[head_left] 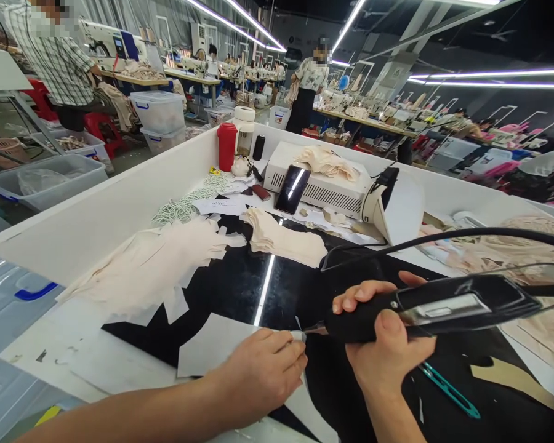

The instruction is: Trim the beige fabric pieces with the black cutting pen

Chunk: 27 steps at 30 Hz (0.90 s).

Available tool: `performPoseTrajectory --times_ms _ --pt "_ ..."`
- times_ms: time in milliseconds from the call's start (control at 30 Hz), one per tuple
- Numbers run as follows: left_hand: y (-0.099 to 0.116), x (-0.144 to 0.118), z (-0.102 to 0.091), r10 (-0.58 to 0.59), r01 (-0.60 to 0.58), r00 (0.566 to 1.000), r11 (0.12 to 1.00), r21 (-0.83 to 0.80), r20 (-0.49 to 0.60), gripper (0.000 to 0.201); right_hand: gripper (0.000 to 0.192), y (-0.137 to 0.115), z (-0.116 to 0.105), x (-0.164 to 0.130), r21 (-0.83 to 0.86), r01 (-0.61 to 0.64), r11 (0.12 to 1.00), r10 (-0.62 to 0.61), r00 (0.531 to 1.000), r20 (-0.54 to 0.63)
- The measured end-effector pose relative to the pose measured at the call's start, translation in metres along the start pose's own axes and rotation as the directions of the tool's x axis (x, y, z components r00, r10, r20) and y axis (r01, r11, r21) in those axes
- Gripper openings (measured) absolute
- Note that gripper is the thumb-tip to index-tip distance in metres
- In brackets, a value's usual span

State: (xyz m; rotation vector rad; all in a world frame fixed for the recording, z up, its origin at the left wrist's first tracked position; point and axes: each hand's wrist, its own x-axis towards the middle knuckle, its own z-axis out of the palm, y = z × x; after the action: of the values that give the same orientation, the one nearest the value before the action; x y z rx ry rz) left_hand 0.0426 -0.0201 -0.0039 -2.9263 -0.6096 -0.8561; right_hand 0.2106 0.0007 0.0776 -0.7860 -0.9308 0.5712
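Observation:
My right hand [382,344] grips a black corded hand tool [443,304] with a thin metal tip pointing left. The tip meets a small pale piece [298,335] pinched at the fingertips of my left hand [263,375]. My left hand rests on a white cut sheet [212,347] lying on the glossy black work surface [240,289]. The tool's black cord [443,237] arches up and away to the right.
Stacks of cream fabric pieces [284,237] and white cut sheets [152,264] lie further back. A white box machine [323,184] with a phone [292,189], a red flask [226,146], a teal thread snip [450,391] and white side walls surround the surface. People stand beyond.

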Motion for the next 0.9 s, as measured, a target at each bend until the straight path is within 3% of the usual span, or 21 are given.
performPoseTrajectory --times_ms 167,667,900 --pt "-0.001 -0.001 0.001 -0.003 0.003 1.000 1.000 -0.005 0.031 0.018 0.049 -0.002 0.000 0.000 -0.008 -0.019 1.000 0.019 1.000 0.004" --pt "0.001 0.001 -0.006 -0.048 0.046 0.998 0.999 -0.024 -0.050 0.017 0.043 0.006 -0.003 -0.007 -0.007 -0.017 1.000 0.018 0.999 0.046" --pt "0.001 0.000 -0.006 -0.055 0.055 0.998 0.998 -0.001 -0.018 0.020 0.039 0.008 -0.003 -0.009 -0.009 -0.017 1.000 0.018 0.998 0.060"
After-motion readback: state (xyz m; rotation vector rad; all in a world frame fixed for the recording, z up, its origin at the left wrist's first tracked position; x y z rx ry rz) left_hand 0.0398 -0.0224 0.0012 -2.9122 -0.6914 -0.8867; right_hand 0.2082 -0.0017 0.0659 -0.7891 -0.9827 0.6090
